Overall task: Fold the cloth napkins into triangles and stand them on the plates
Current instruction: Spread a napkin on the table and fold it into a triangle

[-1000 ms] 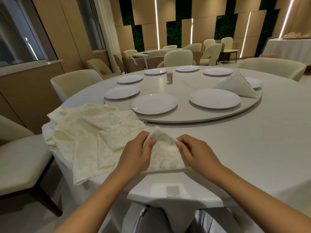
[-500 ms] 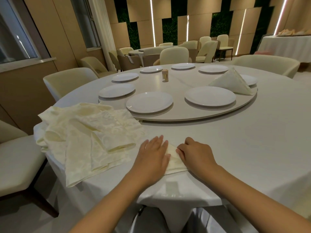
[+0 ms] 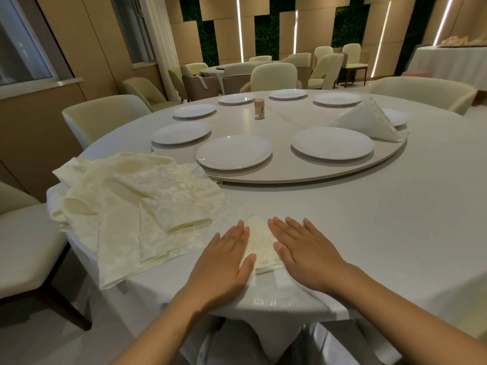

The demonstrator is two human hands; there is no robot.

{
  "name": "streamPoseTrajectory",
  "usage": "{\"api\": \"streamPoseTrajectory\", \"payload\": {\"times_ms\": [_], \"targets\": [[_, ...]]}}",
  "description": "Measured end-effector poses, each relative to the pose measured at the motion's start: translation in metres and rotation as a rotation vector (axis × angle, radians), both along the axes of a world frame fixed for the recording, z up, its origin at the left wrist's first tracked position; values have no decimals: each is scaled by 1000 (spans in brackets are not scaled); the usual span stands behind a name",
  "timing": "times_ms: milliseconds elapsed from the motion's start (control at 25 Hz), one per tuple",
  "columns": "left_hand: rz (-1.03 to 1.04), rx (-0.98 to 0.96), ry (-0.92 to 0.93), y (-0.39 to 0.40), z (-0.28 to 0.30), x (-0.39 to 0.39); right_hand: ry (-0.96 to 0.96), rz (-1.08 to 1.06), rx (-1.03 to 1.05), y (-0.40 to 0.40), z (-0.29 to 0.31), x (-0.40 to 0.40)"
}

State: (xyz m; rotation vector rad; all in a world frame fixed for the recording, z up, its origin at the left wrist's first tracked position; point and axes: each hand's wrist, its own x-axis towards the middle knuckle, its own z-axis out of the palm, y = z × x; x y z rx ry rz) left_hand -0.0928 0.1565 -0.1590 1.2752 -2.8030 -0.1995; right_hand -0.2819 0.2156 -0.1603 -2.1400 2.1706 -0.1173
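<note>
A small folded cream napkin [image 3: 259,242] lies flat on the table's near edge. My left hand [image 3: 225,262] presses its left side with straight fingers, and my right hand [image 3: 303,250] lies flat on its right side. To the left sits a loose pile of cream napkins [image 3: 137,204]. On the round turntable [image 3: 316,172] stand several white plates; the nearest are the left plate [image 3: 234,152] and the right plate [image 3: 332,143]. A folded triangle napkin [image 3: 367,122] stands on the far right plate [image 3: 396,117].
A small wooden toothpick holder [image 3: 259,108] stands mid-turntable. Cream chairs ring the table: one at the near left [image 3: 26,248], one at the back left [image 3: 102,114], one at the right [image 3: 427,92]. Other tables and chairs fill the room behind.
A second ago both hands pinched the napkin upright. It was then laid flat, and both hands now press it with straight fingers, the right hand having uncurled.
</note>
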Motion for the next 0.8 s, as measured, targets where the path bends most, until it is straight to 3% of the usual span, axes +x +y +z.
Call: {"api": "streamPoseTrajectory", "payload": {"times_ms": [240, 440, 600, 800], "targets": [[8, 38, 12, 5, 1, 21, -57, 11, -3, 2, 3, 1], [56, 21, 68, 2, 27, 12, -301, -141, -196, 1, 14, -11], [207, 159, 309, -17, 44, -5, -361, -259, 4, -6, 34, -17], [256, 485, 254, -42, 57, -18, -493, -234, 198, -11, 52, -31]]}}
